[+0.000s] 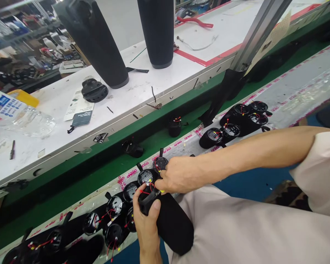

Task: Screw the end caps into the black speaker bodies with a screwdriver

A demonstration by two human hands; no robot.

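Note:
My left hand [148, 223] is closed around a round black end cap [147, 201], its thumb and fingers on either side of the rim. Right beside the cap lies a black fabric-covered cylindrical speaker [177, 227], tilted against my lap. My right hand [178, 174] pinches at thin red wires [151, 187] above the cap; small white and yellow connectors show near the fingertips. The fingers partly hide what exactly is pinched. Close behind my hands stand more open-ended black speakers [145, 177] with wires and strap loops.
Several speakers with red wires [115, 234] lie along the belt [181, 148] to the left, and another group [231, 130] to the right. On the white shelf [137, 84] stand two tall speakers [158, 33], a black cap [94, 90] and a plastic bottle [24, 117]. A metal post [255, 33] rises at right.

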